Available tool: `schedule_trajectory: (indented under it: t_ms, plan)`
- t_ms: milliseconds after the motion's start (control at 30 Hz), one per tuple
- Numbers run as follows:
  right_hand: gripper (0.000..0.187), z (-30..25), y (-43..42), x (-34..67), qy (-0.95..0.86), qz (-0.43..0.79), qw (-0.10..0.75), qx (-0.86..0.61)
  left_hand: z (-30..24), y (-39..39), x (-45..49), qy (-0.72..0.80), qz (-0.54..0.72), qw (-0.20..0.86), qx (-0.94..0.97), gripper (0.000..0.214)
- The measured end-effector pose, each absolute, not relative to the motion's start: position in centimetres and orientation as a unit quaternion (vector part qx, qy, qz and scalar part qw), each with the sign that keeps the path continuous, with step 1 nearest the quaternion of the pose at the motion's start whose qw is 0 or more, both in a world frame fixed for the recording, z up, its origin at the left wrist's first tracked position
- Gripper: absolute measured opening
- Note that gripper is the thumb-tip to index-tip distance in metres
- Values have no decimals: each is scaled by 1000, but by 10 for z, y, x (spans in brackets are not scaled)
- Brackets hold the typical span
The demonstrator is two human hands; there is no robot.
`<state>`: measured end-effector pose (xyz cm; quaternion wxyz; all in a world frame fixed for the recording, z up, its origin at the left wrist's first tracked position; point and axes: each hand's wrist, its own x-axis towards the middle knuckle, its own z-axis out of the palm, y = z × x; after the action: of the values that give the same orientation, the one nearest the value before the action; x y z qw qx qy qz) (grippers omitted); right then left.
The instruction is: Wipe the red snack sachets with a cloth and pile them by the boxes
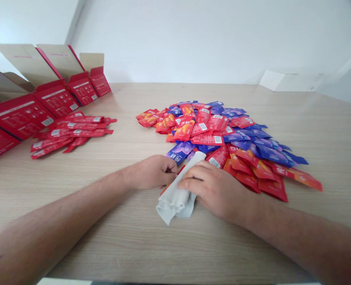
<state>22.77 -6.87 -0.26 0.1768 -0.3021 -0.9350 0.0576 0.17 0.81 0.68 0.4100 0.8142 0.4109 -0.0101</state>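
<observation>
My right hand [212,184] is closed on a folded white cloth [178,196], which lies slantwise over a red and orange sachet [166,189]. Only a thin strip of that sachet shows along the cloth's left side. My left hand [153,172] is closed at the sachet's left edge, its fingertips pinched there beside the cloth. Just beyond both hands spreads a heap of red sachets [203,128] and blue-purple sachets [273,154], overlapping one another.
Several open red boxes [56,97] stand in a row at the left, flaps raised. In front of them lies a smaller pile of red sachets [74,132]. A white box [291,81] rests at the back right of the wooden table [128,245], near the wall.
</observation>
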Motion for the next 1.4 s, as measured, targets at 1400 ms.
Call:
schedule_trajectory:
  t_ms: [1400]
  plan:
    - [21,-1,-67,227,-940,77,172,-286,3,11,-1,406,-10,420,811,14]
